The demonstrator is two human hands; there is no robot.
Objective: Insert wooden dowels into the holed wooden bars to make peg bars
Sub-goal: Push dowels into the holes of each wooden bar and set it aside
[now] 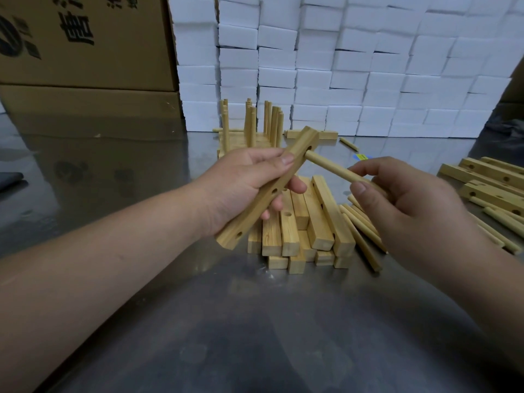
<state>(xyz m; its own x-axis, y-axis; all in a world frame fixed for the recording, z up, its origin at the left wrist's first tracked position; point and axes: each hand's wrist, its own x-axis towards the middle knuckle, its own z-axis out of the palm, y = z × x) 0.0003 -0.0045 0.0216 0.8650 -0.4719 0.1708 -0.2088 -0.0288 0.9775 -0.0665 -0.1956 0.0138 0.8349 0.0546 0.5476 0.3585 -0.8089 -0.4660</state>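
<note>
Left hand grips a holed wooden bar, thumb on top and fingers curled underneath. The bar is held in the air, tilted, its far end toward 1 o'clock and its near end toward 7 o'clock. Holes show along its right-facing side.

Right hand pinches a dowel between thumb and fingers at the dowel's near end. The dowel's tip sits at the mouth of a hole near the bar's far end; how deep it goes in cannot be told.

Below the hands, at centre, is a stack of bars on the steel table. Loose dowels lie just beside it at 3 o'clock. Finished peg bars stand at 12 o'clock, pegs upright. More bars lie far out at 3 o'clock.

White foam blocks form a wall behind. Cardboard boxes are at 10 o'clock.
</note>
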